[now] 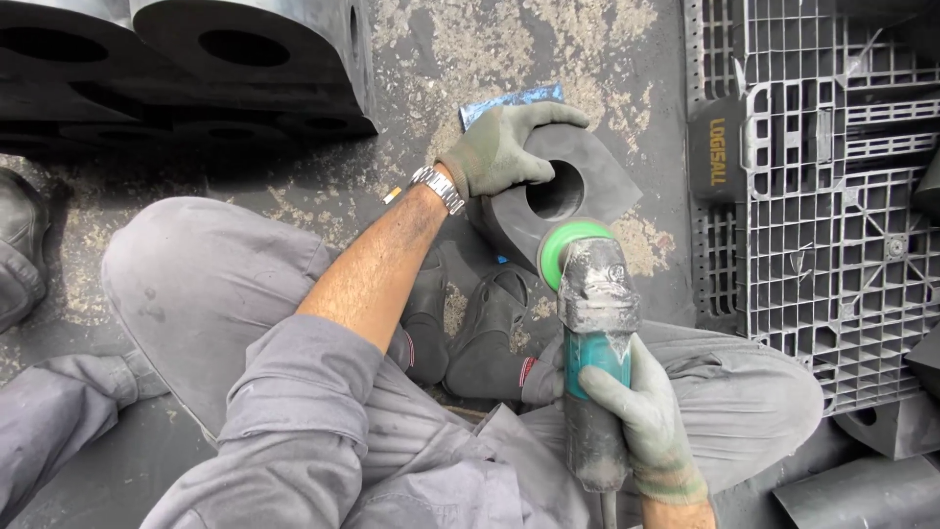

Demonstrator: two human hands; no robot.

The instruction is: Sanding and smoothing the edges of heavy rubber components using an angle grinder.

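Note:
My left hand (501, 147), in a grey-green glove, rests on the top edge of a black rubber block (597, 186) with a round hole through it, standing tilted on the floor in front of my feet. My right hand (641, 411), also gloved, grips the body of a teal and grey angle grinder (595, 323). Its green-rimmed disc (568, 240) sits against the lower edge of the block, just below the hole. A metal watch (438, 188) is on my left wrist.
Stacked black rubber blocks (196, 69) with holes lie at the top left. A grey plastic pallet (832, 196) fills the right side. More black pieces (871, 490) sit bottom right. Another person's sleeve (59, 411) and boot (20, 245) are at the left. A blue sheet (509, 101) lies behind the block.

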